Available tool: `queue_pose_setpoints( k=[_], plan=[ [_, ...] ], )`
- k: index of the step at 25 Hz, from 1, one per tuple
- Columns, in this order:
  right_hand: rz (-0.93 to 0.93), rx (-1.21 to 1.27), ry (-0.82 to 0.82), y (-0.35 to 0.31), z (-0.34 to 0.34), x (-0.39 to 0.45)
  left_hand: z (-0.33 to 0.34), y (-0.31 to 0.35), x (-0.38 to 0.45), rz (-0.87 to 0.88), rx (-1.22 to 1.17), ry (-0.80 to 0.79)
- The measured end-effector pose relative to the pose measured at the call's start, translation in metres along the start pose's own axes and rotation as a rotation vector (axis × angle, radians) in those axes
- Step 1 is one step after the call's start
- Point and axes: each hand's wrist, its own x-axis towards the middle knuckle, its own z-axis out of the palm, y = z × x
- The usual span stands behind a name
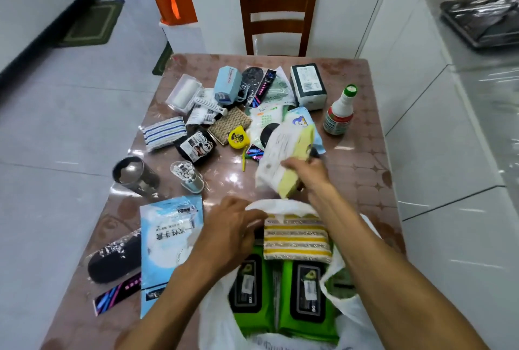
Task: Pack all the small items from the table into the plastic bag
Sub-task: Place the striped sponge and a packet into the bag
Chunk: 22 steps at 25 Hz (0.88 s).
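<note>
While the right hand's fingers are pinching a yellow-and-white packet just above the plastic bag, the left hand is gripping the bag's rim, apparently holding the mouth open. Both forearms are reaching forward over the tabletop, where many items are lying unpacked.

Both hands forward, left grip and right grip curled closed.
</note>
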Motion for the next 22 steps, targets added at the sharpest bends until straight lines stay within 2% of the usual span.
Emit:
queue_pose_setpoints(
  k=[2,3,6,8,9,12,14,15,16,17,18,19,20,21,22],
  plan=[
    [-0.168,0.254,0.003,-0.034,-0.032,-0.044,0.003,0.006,0.011,0.021,0.038,0.001],
    [-0.235,0.292,-0.010,-0.045,-0.049,-0.070,0.007,0.010,0.017,0.019,-0.004,-0.011],
    [-0.265,0.176,-0.114,-0.018,-0.078,-0.148,0.017,0.015,0.032,-0.036,-0.115,-0.055],
    [-0.188,-0.077,-0.145,0.029,-0.076,-0.175,0.020,0.017,0.035,-0.054,-0.099,-0.079],
    [-0.196,-0.250,-0.091,0.052,-0.077,-0.179,0.018,0.019,0.035,-0.060,-0.097,-0.066],
    [-0.395,-0.969,0.310,0.086,-0.111,-0.165,0.009,0.029,0.028,0.009,-0.130,0.063],
    [-0.428,-1.253,0.453,0.094,-0.131,-0.162,0.010,0.034,0.025,-0.012,-0.005,0.116],
    [-0.396,-1.312,0.428,0.098,-0.134,-0.163,0.013,0.042,0.023,-0.037,0.097,0.130],
    [-0.337,-1.319,0.334,0.100,-0.131,-0.165,0.019,0.052,0.020,-0.028,0.154,0.143],
    [-0.270,-1.249,0.191,0.101,-0.129,-0.167,0.027,0.067,0.015,0.050,0.157,0.153],
    [-0.216,-1.145,0.065,0.098,-0.129,-0.168,0.038,0.084,0.009,0.182,0.110,0.105],
    [-0.225,-1.061,0.014,0.094,-0.133,-0.168,0.049,0.100,0.001,0.289,0.058,-0.036],
    [-0.310,-1.061,0.062,0.091,-0.142,-0.166,0.061,0.113,-0.005,0.325,0.039,-0.223],
    [-0.422,-1.151,0.151,0.089,-0.153,-0.162,0.072,0.121,-0.007,0.287,0.060,-0.419],
    [-0.463,-1.275,0.242,0.089,-0.163,-0.159,0.083,0.125,-0.007,0.230,0.121,-0.544]
  ],
)
